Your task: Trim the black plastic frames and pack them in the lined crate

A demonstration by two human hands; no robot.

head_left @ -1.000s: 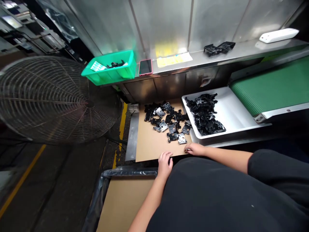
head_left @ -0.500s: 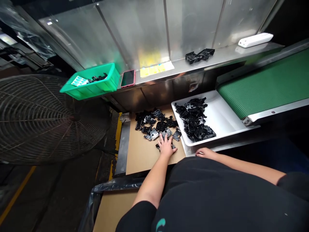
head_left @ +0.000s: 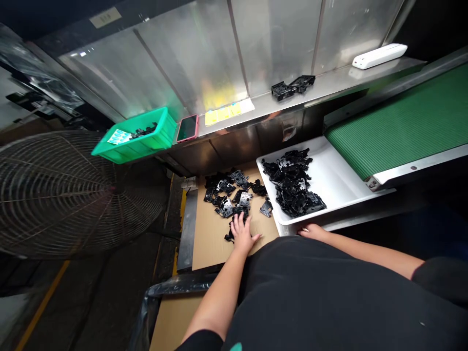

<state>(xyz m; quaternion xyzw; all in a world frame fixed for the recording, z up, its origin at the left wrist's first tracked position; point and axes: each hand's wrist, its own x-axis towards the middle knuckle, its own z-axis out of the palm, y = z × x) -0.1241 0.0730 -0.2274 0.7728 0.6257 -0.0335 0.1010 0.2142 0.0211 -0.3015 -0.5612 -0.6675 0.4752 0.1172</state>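
Your left hand [head_left: 242,237], spread wide, is nearer; black parts [head_left: 225,208] lie beneath its fingers and toward frame upper-left (right hand [head_left: 312,231]: hold unclear).

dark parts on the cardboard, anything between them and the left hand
Nothing visible: the left hand spreads over the nearest of the dark parts on the cardboard; contact is unclear. The white tray lies to the right.

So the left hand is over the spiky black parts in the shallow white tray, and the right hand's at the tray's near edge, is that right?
No: the left hand isn't over the shallow white tray. The head view shows it over spiky black parts on the brown cardboard sheet beside the tray. The right hand is indeed by the tray's near edge.
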